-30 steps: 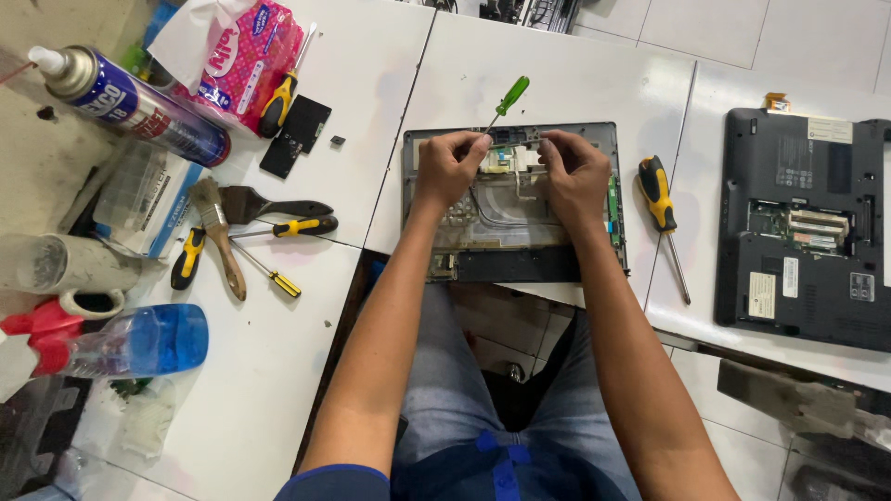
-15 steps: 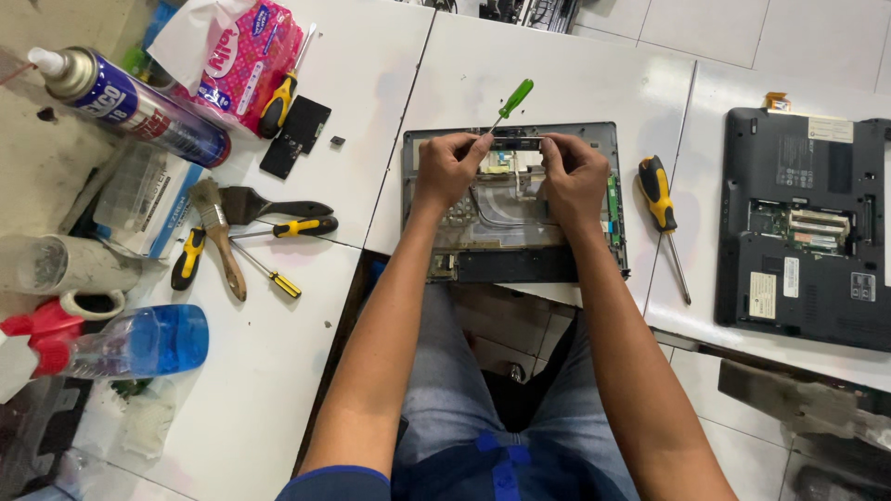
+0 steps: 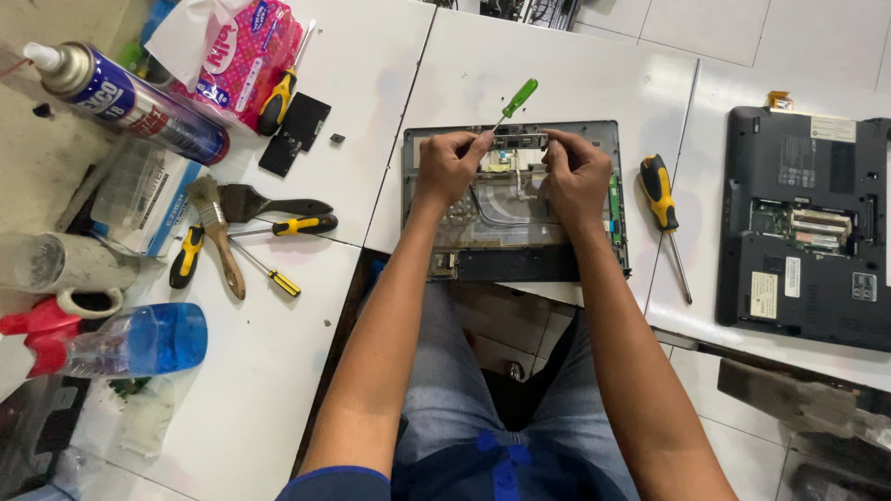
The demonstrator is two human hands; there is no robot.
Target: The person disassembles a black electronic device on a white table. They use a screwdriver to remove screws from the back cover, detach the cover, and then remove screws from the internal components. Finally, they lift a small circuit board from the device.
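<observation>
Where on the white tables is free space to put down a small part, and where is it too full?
Bare table lies above the opened laptop panel, beyond the green screwdriver. Another free patch sits below the yellow-handled tools, right of the blue spray bottle. The far left is crowded: aerosol can, brush, tissue pack.

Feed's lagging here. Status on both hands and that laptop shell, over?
Left hand and right hand both on small part at top of open laptop shell. Green screwdriver lies just beyond, touching nothing held.
</observation>
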